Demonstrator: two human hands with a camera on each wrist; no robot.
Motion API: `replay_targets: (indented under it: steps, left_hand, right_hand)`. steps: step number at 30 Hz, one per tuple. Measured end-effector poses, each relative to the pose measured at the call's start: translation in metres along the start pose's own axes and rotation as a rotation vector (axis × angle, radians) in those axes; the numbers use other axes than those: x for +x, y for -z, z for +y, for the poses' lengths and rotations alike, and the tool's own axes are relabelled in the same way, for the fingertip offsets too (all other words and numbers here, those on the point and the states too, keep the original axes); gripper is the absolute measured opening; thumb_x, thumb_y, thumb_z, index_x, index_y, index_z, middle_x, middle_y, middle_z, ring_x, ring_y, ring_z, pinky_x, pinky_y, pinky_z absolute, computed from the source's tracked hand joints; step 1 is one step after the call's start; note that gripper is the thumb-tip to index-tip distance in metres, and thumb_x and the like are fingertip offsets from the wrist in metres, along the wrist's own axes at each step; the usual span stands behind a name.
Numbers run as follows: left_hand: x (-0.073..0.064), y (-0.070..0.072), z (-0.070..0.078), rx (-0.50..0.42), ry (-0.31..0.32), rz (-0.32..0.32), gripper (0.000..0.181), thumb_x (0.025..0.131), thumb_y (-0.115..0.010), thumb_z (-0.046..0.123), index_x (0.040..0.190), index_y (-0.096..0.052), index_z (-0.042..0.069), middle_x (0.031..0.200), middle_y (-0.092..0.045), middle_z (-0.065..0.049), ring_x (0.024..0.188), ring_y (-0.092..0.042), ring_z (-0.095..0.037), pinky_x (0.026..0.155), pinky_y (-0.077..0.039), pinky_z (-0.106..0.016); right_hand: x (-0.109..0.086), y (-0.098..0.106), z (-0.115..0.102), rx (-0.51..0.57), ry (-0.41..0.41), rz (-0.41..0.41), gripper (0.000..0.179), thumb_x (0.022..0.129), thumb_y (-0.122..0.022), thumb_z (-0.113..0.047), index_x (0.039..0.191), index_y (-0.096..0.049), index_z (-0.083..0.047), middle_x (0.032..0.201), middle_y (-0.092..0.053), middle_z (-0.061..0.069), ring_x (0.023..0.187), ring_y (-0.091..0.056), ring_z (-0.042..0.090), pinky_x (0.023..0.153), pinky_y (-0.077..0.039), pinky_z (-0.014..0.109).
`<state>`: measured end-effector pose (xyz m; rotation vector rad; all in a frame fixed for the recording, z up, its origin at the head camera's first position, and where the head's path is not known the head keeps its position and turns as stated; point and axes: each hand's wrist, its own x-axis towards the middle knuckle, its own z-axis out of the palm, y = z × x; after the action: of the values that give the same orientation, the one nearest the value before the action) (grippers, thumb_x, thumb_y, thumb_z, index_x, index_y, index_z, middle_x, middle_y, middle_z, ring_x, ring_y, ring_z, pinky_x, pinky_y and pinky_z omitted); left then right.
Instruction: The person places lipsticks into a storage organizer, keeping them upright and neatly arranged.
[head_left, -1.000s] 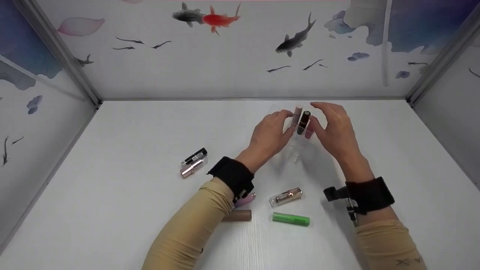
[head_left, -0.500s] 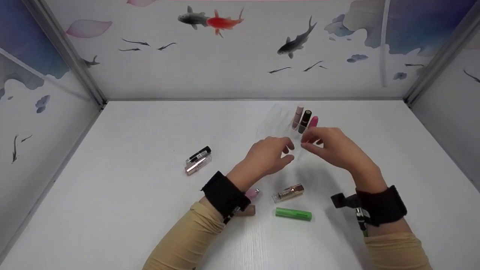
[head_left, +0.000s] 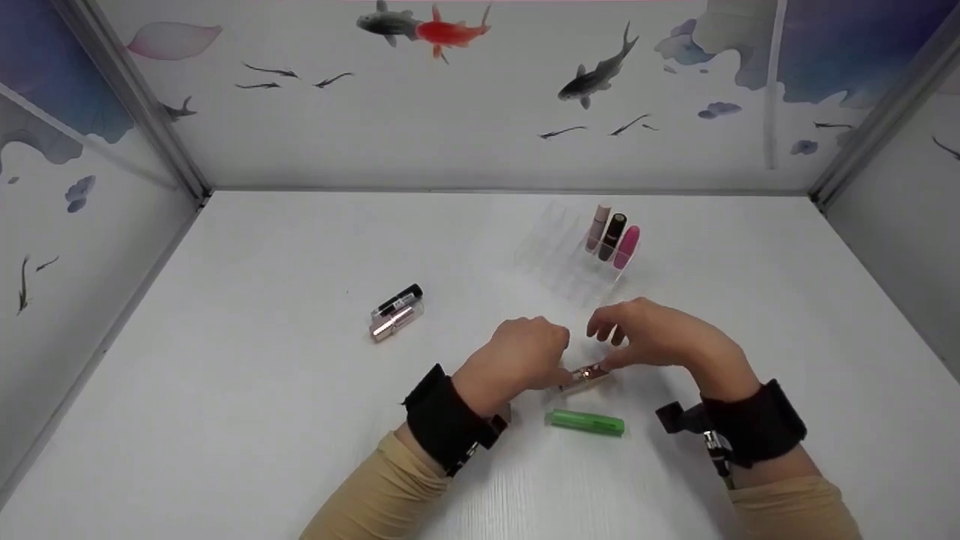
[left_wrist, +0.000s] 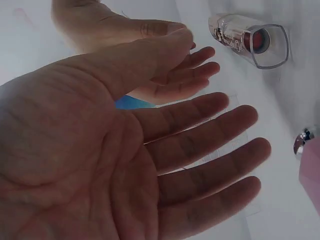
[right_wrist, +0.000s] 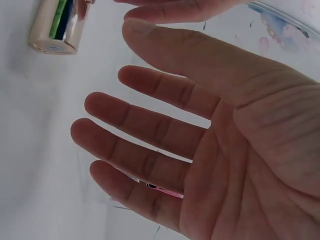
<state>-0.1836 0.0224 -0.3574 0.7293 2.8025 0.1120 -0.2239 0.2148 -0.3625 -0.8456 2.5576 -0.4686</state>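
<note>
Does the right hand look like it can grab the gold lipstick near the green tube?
Probably yes: the right hand is close beside the gold lipstick, holding nothing, and nothing visible blocks its way.

Table: under the rack.
Three tubes: in the rack's right end.
Paired tubes: left of the rack, before it.
Lipstick: before the rack, between left hand and right hand; touch unclear.
Single tube: before the rack, beyond the lipstick.

Walled booth, kind of room unclear: white tabletop, fish-printed panels, metal corner posts.
</note>
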Motion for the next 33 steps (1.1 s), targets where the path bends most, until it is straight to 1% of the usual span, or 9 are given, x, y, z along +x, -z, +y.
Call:
replay_targets:
  steps: [3, 7, 13, 19, 22, 25, 28, 31, 33]
  left_hand:
    - [0.0, -0.004, 0.001, 0.062, 0.01, -0.039, 0.029, 0.082, -0.069, 0.041, 0.087, -0.063, 0.013, 0.074, -0.063, 0.0, 0.062, -0.053, -0.014, 0.054, -0.044, -0.028]
    - [0.0, -0.009, 0.003, 0.099, 0.008, -0.069, 0.029, 0.082, -0.069, 0.042, 0.081, -0.061, 0.014, 0.073, -0.061, 0.002, 0.062, -0.052, -0.013, 0.054, -0.045, -0.028]
    - [0.003, -0.017, 0.002, 0.101, -0.014, -0.036, 0.031, 0.081, -0.07, 0.041, 0.085, -0.061, 0.012, 0.078, -0.06, 0.0, 0.065, -0.053, -0.013, 0.056, -0.046, -0.029]
    - [0.004, -0.022, 0.001, 0.081, -0.043, -0.014, 0.03, 0.08, -0.072, 0.036, 0.089, -0.06, 0.01, 0.081, -0.061, -0.001, 0.069, -0.054, -0.014, 0.058, -0.046, -0.028]
    - [0.005, -0.023, -0.001, 0.025, -0.078, 0.007, 0.024, 0.079, -0.073, 0.029, 0.088, -0.06, 0.011, 0.08, -0.06, 0.0, 0.07, -0.054, -0.013, 0.059, -0.046, -0.026]
    - [0.007, -0.025, -0.003, -0.102, -0.116, 0.008, 0.016, 0.08, -0.073, 0.019, 0.08, -0.059, 0.012, 0.072, -0.056, 0.003, 0.066, -0.05, -0.01, 0.056, -0.041, -0.021]
    - [0.009, -0.025, -0.005, -0.203, -0.136, 0.017, 0.015, 0.08, -0.071, 0.011, 0.074, -0.058, 0.012, 0.066, -0.049, 0.006, 0.061, -0.044, -0.009, 0.052, -0.035, -0.019]
    - [0.01, -0.022, -0.008, -0.243, -0.141, 0.06, 0.01, 0.081, -0.069, 0.009, 0.076, -0.06, 0.011, 0.066, -0.05, 0.005, 0.062, -0.042, -0.009, 0.053, -0.033, -0.019]
    - [0.011, -0.02, -0.01, -0.271, -0.142, 0.097, 0.004, 0.082, -0.068, 0.009, 0.083, -0.063, 0.01, 0.071, -0.055, 0.004, 0.064, -0.044, -0.009, 0.055, -0.035, -0.019]
  right_hand:
    - [0.005, -0.007, -0.004, -0.009, -0.004, -0.033, 0.033, 0.076, -0.077, -0.013, 0.107, -0.065, -0.007, 0.1, -0.069, 0.006, 0.091, -0.065, 0.021, 0.079, -0.054, 0.035]
    - [0.008, -0.012, -0.007, -0.028, -0.007, -0.059, 0.03, 0.074, -0.078, -0.012, 0.102, -0.066, -0.009, 0.091, -0.067, 0.003, 0.085, -0.062, 0.016, 0.073, -0.051, 0.029]
    - [0.01, -0.014, -0.008, -0.036, -0.025, -0.093, 0.028, 0.072, -0.081, -0.012, 0.096, -0.067, -0.011, 0.082, -0.064, -0.001, 0.077, -0.056, 0.012, 0.068, -0.047, 0.026]
    - [0.013, -0.019, -0.009, -0.046, -0.021, -0.11, 0.021, 0.073, -0.078, -0.004, 0.089, -0.066, -0.012, 0.077, -0.062, -0.003, 0.072, -0.054, 0.01, 0.065, -0.047, 0.025]
    - [0.014, -0.021, -0.01, -0.068, 0.004, -0.09, 0.019, 0.074, -0.075, -0.001, 0.086, -0.066, -0.012, 0.075, -0.061, -0.004, 0.07, -0.053, 0.009, 0.064, -0.046, 0.024]
    - [0.014, -0.022, -0.008, -0.083, 0.039, -0.072, 0.017, 0.075, -0.073, -0.001, 0.086, -0.065, -0.012, 0.075, -0.062, -0.005, 0.07, -0.053, 0.008, 0.065, -0.046, 0.023]
    - [0.013, -0.02, -0.006, -0.082, 0.075, -0.048, 0.015, 0.077, -0.072, -0.002, 0.086, -0.065, -0.012, 0.076, -0.062, -0.005, 0.07, -0.053, 0.008, 0.066, -0.046, 0.023]
    - [0.012, -0.015, -0.002, -0.054, 0.118, 0.0, 0.014, 0.078, -0.071, -0.002, 0.086, -0.065, -0.011, 0.078, -0.063, -0.004, 0.073, -0.056, 0.009, 0.068, -0.048, 0.024]
    - [0.01, -0.01, 0.002, -0.009, 0.141, 0.042, 0.014, 0.078, -0.072, -0.001, 0.086, -0.065, -0.011, 0.08, -0.063, -0.003, 0.075, -0.059, 0.01, 0.07, -0.051, 0.025]
